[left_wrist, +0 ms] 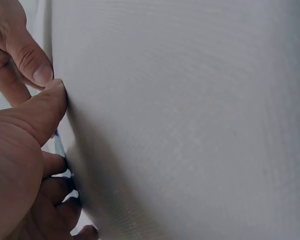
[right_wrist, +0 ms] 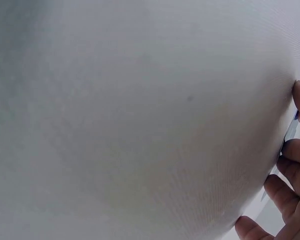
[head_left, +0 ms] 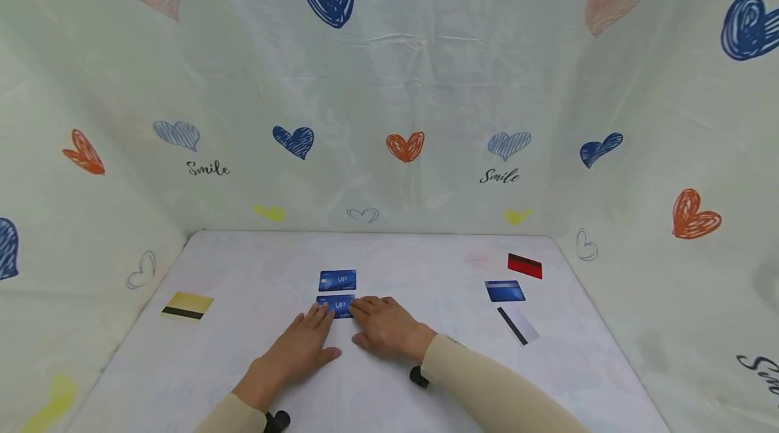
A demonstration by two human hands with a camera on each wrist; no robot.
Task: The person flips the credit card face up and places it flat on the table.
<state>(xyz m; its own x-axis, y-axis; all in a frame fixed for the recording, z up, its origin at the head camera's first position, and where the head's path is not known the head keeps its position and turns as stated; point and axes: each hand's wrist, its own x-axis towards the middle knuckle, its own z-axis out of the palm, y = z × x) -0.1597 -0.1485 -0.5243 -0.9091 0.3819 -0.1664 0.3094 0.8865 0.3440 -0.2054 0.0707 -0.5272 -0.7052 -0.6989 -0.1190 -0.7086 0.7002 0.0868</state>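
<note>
Two blue VIP cards lie one behind the other on the white table in the head view. My left hand (head_left: 298,349) rests its outstretched fingertips on the left end of the nearer VIP card (head_left: 341,307). At that card's right end are the fingertips of my right hand (head_left: 386,327), its fingers spread and lightly bent. The farther VIP card (head_left: 338,280) lies just beyond, face up, with a narrow gap between them. Both wrist views show fingertips down at the tabletop, with only a sliver of card visible.
A gold card (head_left: 187,306) with a black stripe lies at the left of the white table (head_left: 262,257). Toward the right are a red card (head_left: 525,266), a blue striped card (head_left: 505,291) and a white striped card (head_left: 519,325). A heart-printed curtain (head_left: 450,101) surrounds the table.
</note>
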